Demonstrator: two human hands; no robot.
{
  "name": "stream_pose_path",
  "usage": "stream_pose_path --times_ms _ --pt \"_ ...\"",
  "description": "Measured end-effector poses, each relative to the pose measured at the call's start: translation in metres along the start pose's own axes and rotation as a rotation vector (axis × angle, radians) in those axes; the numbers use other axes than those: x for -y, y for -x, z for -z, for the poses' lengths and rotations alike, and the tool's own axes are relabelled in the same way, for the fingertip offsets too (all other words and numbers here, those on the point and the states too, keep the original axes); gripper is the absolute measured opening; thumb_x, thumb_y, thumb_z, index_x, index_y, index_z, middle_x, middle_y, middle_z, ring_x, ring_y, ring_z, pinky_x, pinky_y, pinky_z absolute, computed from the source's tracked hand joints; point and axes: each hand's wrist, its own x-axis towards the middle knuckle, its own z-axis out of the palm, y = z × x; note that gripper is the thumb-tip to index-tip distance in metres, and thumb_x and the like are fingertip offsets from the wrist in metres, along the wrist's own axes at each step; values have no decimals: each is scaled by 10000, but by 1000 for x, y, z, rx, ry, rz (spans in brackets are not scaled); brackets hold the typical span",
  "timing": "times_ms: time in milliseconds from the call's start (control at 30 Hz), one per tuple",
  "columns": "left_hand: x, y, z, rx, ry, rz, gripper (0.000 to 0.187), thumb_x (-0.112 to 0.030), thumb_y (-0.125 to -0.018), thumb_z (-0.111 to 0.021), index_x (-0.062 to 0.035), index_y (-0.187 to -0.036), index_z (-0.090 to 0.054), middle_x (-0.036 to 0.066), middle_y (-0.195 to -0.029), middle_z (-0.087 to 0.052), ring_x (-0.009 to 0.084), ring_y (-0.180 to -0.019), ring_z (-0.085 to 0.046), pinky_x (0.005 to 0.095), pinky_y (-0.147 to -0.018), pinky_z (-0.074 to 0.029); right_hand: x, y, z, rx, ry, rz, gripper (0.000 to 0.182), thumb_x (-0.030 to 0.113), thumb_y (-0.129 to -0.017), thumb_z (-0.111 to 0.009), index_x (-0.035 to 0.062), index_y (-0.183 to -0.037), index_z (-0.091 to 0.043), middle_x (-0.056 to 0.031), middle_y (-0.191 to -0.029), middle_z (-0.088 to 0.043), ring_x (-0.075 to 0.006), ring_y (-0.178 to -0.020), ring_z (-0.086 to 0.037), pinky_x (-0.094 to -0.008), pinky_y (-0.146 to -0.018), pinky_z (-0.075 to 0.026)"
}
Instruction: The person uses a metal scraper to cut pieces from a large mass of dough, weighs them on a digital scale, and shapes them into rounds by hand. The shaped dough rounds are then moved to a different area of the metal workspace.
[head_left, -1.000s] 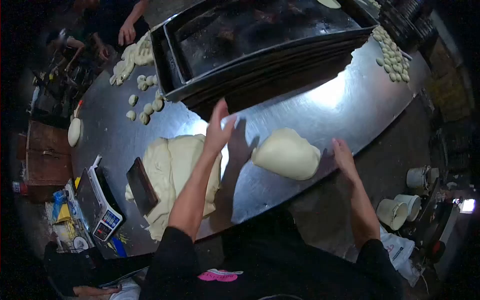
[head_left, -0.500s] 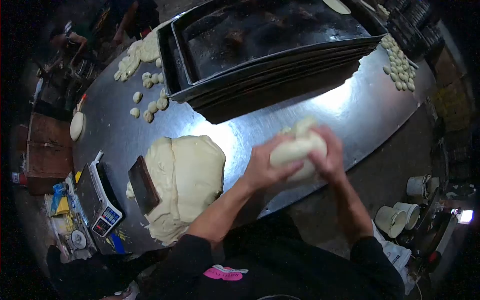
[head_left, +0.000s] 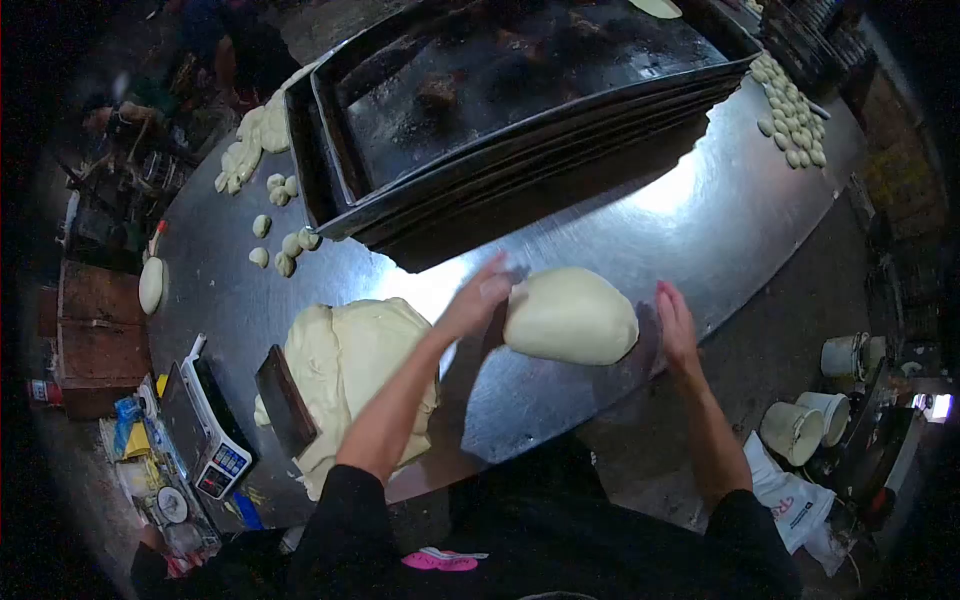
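A smooth, rounded lump of dough rests on the metal table between my hands. At its left end is my left hand, fingers stretched out, close to the dough or just touching it. My right hand stands a little apart on the right, open with its fingers extended. A large slab of dough lies to the left, under my left forearm. Against that slab's left side leans a dark, flat scraper-like piece.
Stacked black baking trays fill the far side of the table. A digital scale sits at the left edge. Small dough balls lie beyond the slab, with several more dough pieces at far right. White buckets stand on the floor.
Both hands have come off the dough and spread apart. The lump, held and pressed between them before, now sits on the table as a smooth oval.
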Motion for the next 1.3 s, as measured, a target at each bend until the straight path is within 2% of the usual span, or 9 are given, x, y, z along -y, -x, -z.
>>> stream_pose_path --times_ms 133,200,367,500,667,767,900,1033,1300 --pt "-10 10 -70 -63 72 92 573 -319 -914 -548 -28 -1374 -370 157 -1321 -493 270 -1196 -494 391 -1023 -375 -15 17 -66 16 145 204 516 321 -942 -474 -25 -1320 -416 -162 -1264 -527 -254 -1148 -516 -371 -956 -409" --pt "-23 -4 -76 116 1120 455 575 -385 -893 -570 2 -1299 -445 144 -1200 -571 248 -1045 -583 353 -884 -483 2 1 -79 204 -625 -268 553 405 -953 -420 10 -1341 -404 -165 -1295 -507 -274 -1160 -521 -372 -969 -425" --pt "-67 20 -60 112 1535 366 574 -449 -927 -484 -13 -1297 -438 132 -1217 -558 249 -1060 -571 371 -914 -469 8 40 -105 317 -1167 -248 681 578 -930 -319 29 -1317 -426 -156 -1252 -529 -294 -1110 -554 -430 -908 -493" --pt "-119 89 -12 -175 738 -195 724 -560 -940 -349 -53 -1438 -208 102 -1432 -331 222 -1298 -339 365 -1062 -315 40 99 -110 447 -1118 -199 734 627 -894 -344 30 -1313 -427 -153 -1252 -523 -295 -1110 -548 -434 -909 -480" --pt "-158 186 18 -388 1406 255 705 -551 -956 -314 -63 -1448 -184 121 -1414 -347 205 -1277 -372 380 -1037 -352 123 128 -136 658 -890 89 803 688 -849 -374 31 -1309 -428 -148 -1252 -516 -295 -1110 -540 -438 -910 -464" --pt "-132 246 44 -440 1577 88 617 -486 -978 -319 -48 -1411 -276 125 -1341 -439 199 -1216 -445 361 -990 -404 210 138 -149 920 159 736 868 732 -802 -417 38 -1322 -409 -133 -1266 -491 -293 -1147 -501 -426 -920 -430" --pt "-155 296 103 -444 1346 26 478 -381 -990 -354 -22 -1290 -448 108 -1160 -571 179 -1041 -557 321 -861 -475 232 165 -210 896 -235 503 867 674 -783 -508 37 -1358 -382 -142 -1302 -476 -273 -1183 -485 -436 -963 -397" --pt "-141 307 129 -670 814 115 312 -265 -970 -436 -7 -1100 -553 62 -969 -601 122 -858 -561 275 -739 -448 137 215 -268 1205 -671 -487 801 649 -850 -396 24 -1351 -393 -187 -1262 -521 -308 -1149 -521 -423 -989 -406" --pt "-125 366 71 -704 910 -50 723 -570 -927 -387 -55 -1422 -276 124 -1410 -377 224 -1311 -350 363 -1079 -289 152 246 -252 1219 -987 -555 674 551 -921 -321 20 -1324 -421 -194 -1267 -519 -330 -1156 -514 -453 -1011 -392"
